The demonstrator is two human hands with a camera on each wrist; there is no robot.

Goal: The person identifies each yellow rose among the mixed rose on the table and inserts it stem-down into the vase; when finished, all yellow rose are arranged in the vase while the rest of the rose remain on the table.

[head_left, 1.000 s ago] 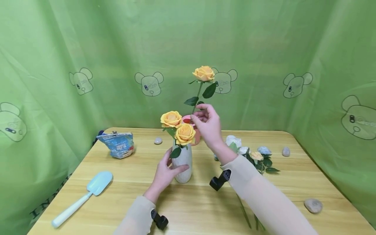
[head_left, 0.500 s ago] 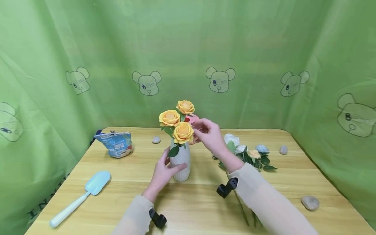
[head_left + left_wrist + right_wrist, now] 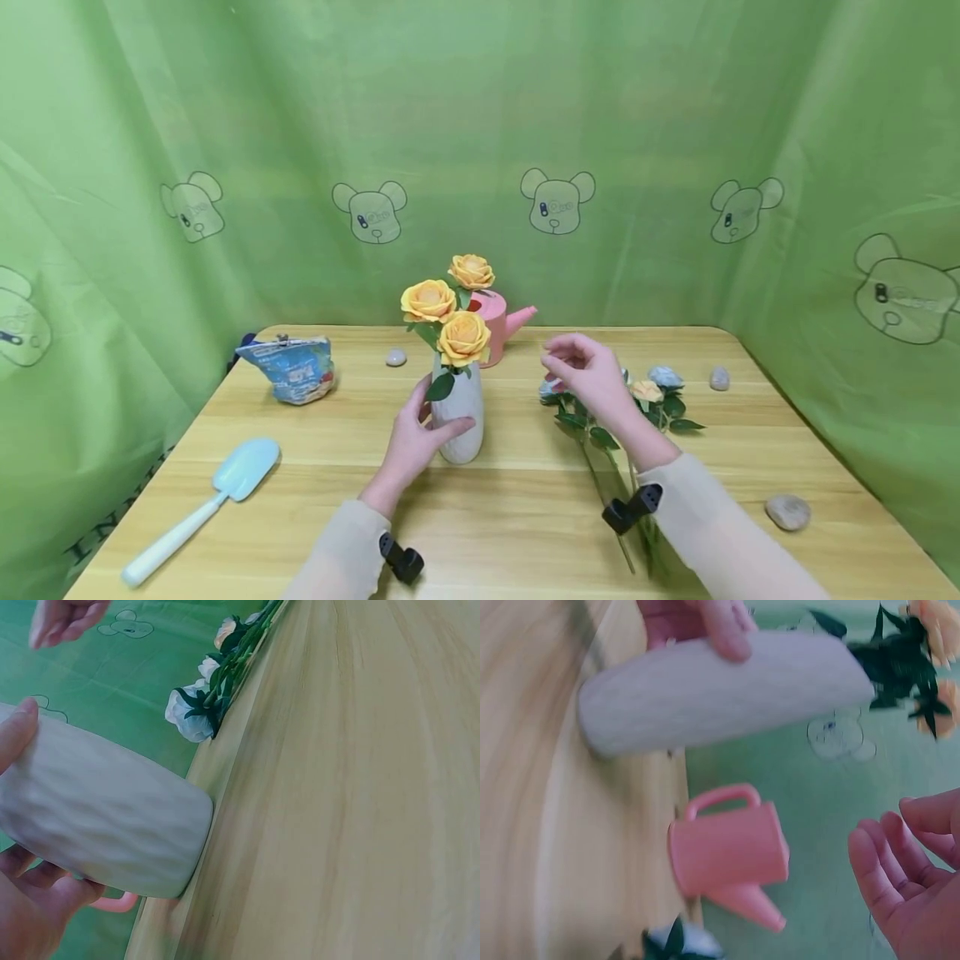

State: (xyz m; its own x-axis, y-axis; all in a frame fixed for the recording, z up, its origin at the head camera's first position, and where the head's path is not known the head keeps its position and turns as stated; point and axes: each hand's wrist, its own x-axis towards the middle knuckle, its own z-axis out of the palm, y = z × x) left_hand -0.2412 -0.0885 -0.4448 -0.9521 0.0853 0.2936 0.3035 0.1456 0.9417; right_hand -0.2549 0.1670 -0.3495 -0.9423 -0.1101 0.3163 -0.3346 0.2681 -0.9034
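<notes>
A white textured vase point(image 3: 459, 421) stands upright on the table, gripped around its side by my left hand point(image 3: 414, 442), with thumb in front and fingers behind. Three yellow roses point(image 3: 464, 338) rise from its mouth with dark green leaves. Nothing is in my right hand point(image 3: 594, 382); its fingers are loosely bent, over the flowers lying on the right. Those flowers include a pale blue bloom point(image 3: 665, 377) and a peach one point(image 3: 647, 391), partly covered by the hand. In the left wrist view the vase point(image 3: 112, 802) fills the left side between thumb and fingers.
Behind the vase is a pink watering can point(image 3: 492, 323), its spout pointing right. A blue bag point(image 3: 300, 371) sits at the back left, with a light blue trowel point(image 3: 243, 471) nearer. Stones lie about: a white one point(image 3: 396, 357) and a grey one point(image 3: 787, 512).
My right hand lowered the third yellow rose into the vase, let go of it and moved right, over the lying flowers. My left hand kept holding the vase.
</notes>
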